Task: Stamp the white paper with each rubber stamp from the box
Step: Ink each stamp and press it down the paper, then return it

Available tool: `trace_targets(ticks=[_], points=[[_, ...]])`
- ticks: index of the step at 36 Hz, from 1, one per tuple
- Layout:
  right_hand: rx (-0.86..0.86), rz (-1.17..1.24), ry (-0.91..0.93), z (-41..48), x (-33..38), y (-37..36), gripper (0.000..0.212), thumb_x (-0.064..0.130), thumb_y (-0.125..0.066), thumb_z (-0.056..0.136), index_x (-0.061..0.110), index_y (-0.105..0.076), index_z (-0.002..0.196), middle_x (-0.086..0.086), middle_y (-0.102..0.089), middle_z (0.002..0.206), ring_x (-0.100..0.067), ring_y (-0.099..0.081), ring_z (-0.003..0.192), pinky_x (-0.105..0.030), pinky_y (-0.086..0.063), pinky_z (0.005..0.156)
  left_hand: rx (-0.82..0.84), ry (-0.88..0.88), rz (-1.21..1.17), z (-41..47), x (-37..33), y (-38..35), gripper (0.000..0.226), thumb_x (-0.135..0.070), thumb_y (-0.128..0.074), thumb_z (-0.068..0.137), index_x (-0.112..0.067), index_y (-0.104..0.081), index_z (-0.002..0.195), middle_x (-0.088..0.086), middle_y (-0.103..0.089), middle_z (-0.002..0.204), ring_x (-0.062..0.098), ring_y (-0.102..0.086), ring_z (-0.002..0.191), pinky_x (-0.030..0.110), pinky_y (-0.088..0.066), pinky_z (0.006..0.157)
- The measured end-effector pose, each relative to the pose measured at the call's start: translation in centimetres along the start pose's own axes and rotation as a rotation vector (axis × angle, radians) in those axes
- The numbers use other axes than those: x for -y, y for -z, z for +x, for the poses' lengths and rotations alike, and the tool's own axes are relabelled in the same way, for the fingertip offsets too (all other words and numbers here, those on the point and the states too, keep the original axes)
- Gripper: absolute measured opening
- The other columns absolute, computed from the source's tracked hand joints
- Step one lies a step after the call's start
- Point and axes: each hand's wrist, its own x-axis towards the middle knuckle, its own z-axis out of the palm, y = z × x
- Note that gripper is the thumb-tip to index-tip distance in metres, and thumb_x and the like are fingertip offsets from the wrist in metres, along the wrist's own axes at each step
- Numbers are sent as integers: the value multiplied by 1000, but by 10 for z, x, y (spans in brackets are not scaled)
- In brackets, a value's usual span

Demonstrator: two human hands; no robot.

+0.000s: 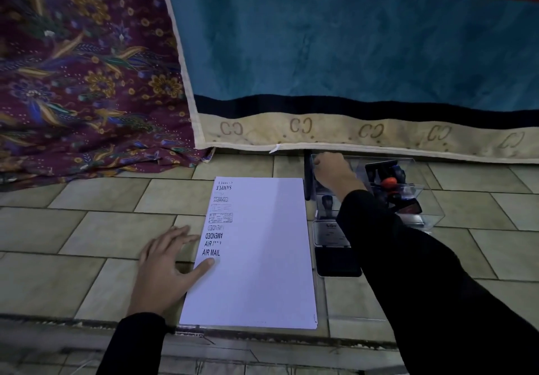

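Observation:
A white paper (262, 252) lies on the tiled floor with several black stamp marks down its left edge, among them SAMPLE, AMENDED and AIR MAIL. My left hand (166, 264) rests flat on the floor, its thumb pressing the paper's left edge. To the right stands a clear plastic box (420, 197) with several rubber stamps (390, 183), one with an orange knob. My right hand (332, 170) reaches into the box's far left part with fingers curled; what it holds is hidden. An open ink pad (335, 246) sits between paper and box.
A striped blue, red and black cloth with a beige border (350, 132) hangs just behind the box. A purple floral fabric (87, 83) is heaped at the back left. A step edge (204, 331) runs below the paper's near end.

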Motion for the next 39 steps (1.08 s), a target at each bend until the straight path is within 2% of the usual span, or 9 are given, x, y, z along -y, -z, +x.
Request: trace_targets(ticks=[5,9,13,17,20,23,30,33,39], points=[[10,-12,-10,7,-3,-4,12,-3,-51,85,1,-62,85,-16,-61,86,-28,-58,77,-28,-42,64,-3,-3,-8,0,-2,0,57,-75,-53,67,-40,-61,110,-18,-51,135,5,-40,132,35,-19,112],[-65,6,13,10,-7,-5,18,-3,-55,84,2,-68,96,-17,-66,99,-34,-63,93,-31,-49,70,1,-6,1,0,-1,0,58,-75,-53,67,-38,-62,111,-17,-52,135,6,-41,132,36,-19,111],[-216,131,41,7,-15,1,13,3,-57,83,10,-62,93,-12,-63,97,-28,-60,86,-29,-46,66,8,-4,-1,0,-1,1,59,-76,-52,68,-38,-62,111,-17,-51,135,6,-40,132,32,-17,111],[-381,323,140,-13,-18,15,25,5,-62,83,11,-59,107,-13,-61,102,-24,-62,81,-36,-54,77,13,-6,7,0,-1,0,59,-76,-52,67,-39,-62,111,-17,-51,136,6,-39,133,31,-16,110],[-460,463,246,-44,-18,24,29,4,-65,83,10,-62,112,-10,-55,108,-15,-60,77,-20,-55,76,11,-2,5,-1,-1,0,58,-77,-52,67,-38,-62,110,-15,-52,136,7,-40,133,32,-17,110],[-439,510,302,-83,-24,25,23,6,-67,83,10,-65,106,-4,-54,106,-6,-60,78,-7,-50,76,20,2,0,-1,-1,0,58,-77,-51,68,-39,-62,110,-15,-51,137,7,-39,134,34,-17,111],[-325,516,390,-165,-47,-4,26,7,-71,81,15,-66,105,5,-62,95,-2,-64,81,-11,-52,76,28,15,-36,-2,-2,1,58,-76,-51,68,-38,-62,110,-14,-52,137,8,-39,135,37,-20,112],[-320,492,410,-183,-57,-13,25,8,-70,82,16,-65,105,6,-61,93,-4,-63,82,-21,-55,75,-6,27,-99,-1,-5,4,55,-72,-53,68,-37,-63,109,-16,-54,133,6,-44,128,37,-24,111],[-316,475,411,-191,-67,-19,26,7,-69,83,16,-64,107,7,-60,95,-5,-62,85,-26,-56,76,-51,27,-98,1,-26,0,58,-68,-53,72,-28,-66,112,-11,-58,129,16,-49,121,45,-36,106]])
